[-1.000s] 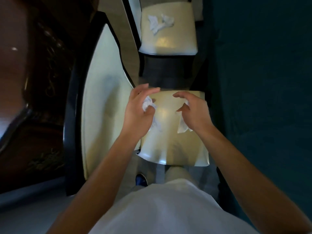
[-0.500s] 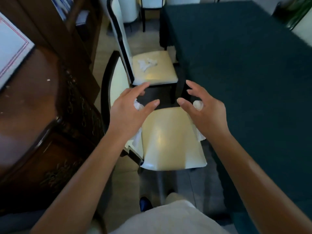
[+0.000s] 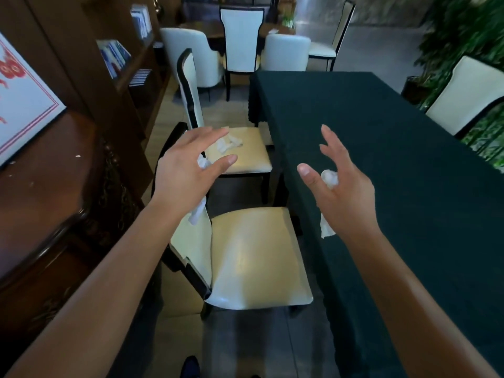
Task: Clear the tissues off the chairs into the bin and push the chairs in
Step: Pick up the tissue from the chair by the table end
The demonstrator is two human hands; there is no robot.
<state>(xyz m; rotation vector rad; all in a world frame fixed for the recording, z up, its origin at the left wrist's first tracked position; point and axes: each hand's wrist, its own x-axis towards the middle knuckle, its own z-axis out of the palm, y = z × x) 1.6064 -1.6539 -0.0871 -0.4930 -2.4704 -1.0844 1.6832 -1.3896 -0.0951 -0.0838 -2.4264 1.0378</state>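
My left hand is raised above the near chair's backrest and holds a white tissue against its palm, the tissue's tail hanging below; thumb and forefinger stick out straight. My right hand hovers over the table's edge and grips another crumpled tissue with its lower fingers, an end dangling under the wrist. The near chair has a bare cream seat and stands pulled out from the table. The chair beyond it carries crumpled tissues on its seat. No bin is in view.
A long table under a dark green cloth runs along the right. A dark wooden cabinet and bookshelves line the left, leaving a narrow aisle. More white chairs stand at the far end, one at the right by plants.
Both hands have lifted off the near seat with a tissue each and spread apart. My view has tilted up from the seat to the whole room.
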